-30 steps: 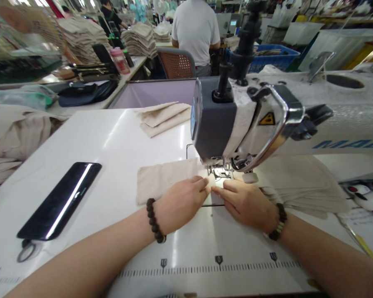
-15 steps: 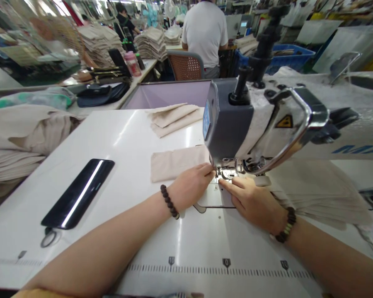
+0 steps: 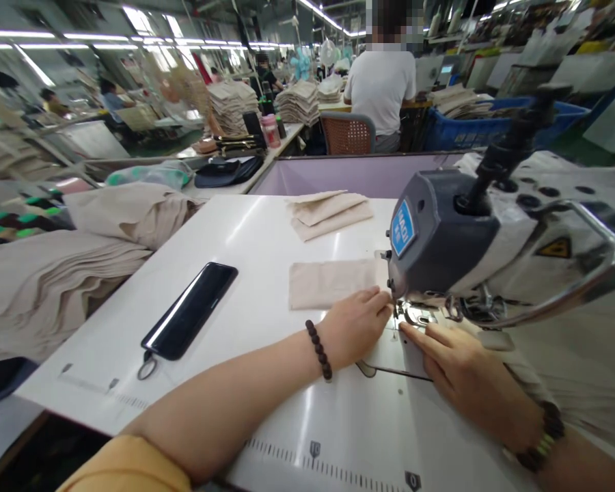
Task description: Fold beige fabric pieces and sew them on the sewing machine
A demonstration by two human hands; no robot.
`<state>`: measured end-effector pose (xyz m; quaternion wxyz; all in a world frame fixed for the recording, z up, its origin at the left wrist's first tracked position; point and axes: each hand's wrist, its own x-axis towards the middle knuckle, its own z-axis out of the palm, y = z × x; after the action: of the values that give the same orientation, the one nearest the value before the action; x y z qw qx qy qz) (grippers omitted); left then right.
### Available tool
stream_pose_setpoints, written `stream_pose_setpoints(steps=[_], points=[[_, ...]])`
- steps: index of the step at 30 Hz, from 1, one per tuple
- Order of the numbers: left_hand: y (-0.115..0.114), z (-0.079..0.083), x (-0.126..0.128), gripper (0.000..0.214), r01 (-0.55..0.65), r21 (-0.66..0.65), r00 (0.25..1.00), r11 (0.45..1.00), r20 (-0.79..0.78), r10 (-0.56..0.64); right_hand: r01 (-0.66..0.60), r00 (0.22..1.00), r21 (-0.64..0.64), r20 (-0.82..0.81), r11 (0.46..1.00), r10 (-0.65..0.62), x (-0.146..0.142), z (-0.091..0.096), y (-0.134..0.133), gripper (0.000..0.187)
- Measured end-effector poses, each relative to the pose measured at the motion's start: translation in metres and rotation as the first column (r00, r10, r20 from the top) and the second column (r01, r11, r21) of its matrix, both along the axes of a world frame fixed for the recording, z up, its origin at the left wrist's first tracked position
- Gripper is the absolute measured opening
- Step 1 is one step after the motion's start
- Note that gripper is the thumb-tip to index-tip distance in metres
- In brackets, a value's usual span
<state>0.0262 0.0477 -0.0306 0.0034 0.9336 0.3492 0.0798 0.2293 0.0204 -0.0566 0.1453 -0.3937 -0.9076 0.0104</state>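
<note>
A folded beige fabric piece (image 3: 328, 283) lies flat on the machine table, its right end running behind the sewing machine's head (image 3: 430, 232). My left hand (image 3: 356, 326) is at the near right corner of this piece, fingers drawn together, fingertips close beside the presser foot (image 3: 395, 313). What exactly lies under those fingertips is partly hidden. On the other side of the needle area, my right hand (image 3: 464, 365) rests low with its index finger stretched toward the lit metal plate (image 3: 415, 316); nothing shows in its grasp.
Another folded beige cloth (image 3: 331, 213) lies farther back. A black phone (image 3: 190, 311) with a ring is left of my arm. Stacked beige fabric (image 3: 56, 280) borders the table's left side. Ahead, a person in a white shirt (image 3: 382, 89) is beside a brown chair (image 3: 348, 133).
My view has swung left and up, so the table and machine appear farther right and lower. Both hands keep about the same place beside the needle; the fabric looks unmoved.
</note>
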Motion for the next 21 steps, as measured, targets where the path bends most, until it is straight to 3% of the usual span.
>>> stream_pose_setpoints(steps=[4, 7, 9, 12, 15, 18, 21], points=[[0.001, 0.005, -0.009, 0.017, -0.216, -0.033, 0.971, 0.976, -0.112, 0.211, 0.005, 0.999, 0.033, -0.032, 0.999, -0.004, 0.001, -0.003, 0.0, 0.038], [0.019, 0.0, -0.024, 0.025, -0.377, -0.026, 0.92, 0.926, -0.127, 0.371, 0.009, 0.996, 0.06, -0.09, 0.998, -0.003, 0.0, -0.003, -0.001, 0.037], [0.033, -0.004, -0.033, 0.036, -0.423, 0.024, 0.899, 0.906, -0.112, 0.423, 0.006, 0.992, 0.081, -0.127, 0.997, 0.005, -0.001, 0.0, -0.001, 0.036], [0.041, -0.007, -0.04, 0.038, -0.411, 0.049, 0.905, 0.911, -0.101, 0.413, -0.006, 0.987, 0.12, -0.157, 0.993, 0.025, 0.004, 0.015, -0.004, 0.03], [0.033, -0.003, -0.039, 0.03, -0.344, 0.024, 0.935, 0.939, -0.081, 0.345, -0.002, 0.989, 0.106, -0.146, 0.994, 0.018, 0.022, 0.042, -0.006, 0.027], [0.021, 0.006, -0.036, 0.027, -0.275, -0.016, 0.96, 0.961, -0.048, 0.274, 0.15, 0.988, 0.032, -0.036, 0.988, -0.149, 0.046, 0.068, -0.005, 0.025], [0.011, 0.018, -0.031, 0.025, -0.191, -0.042, 0.981, 0.981, -0.044, 0.189, 0.309, 0.939, -0.015, 0.167, 0.951, -0.302, 0.06, 0.077, -0.001, 0.012]])
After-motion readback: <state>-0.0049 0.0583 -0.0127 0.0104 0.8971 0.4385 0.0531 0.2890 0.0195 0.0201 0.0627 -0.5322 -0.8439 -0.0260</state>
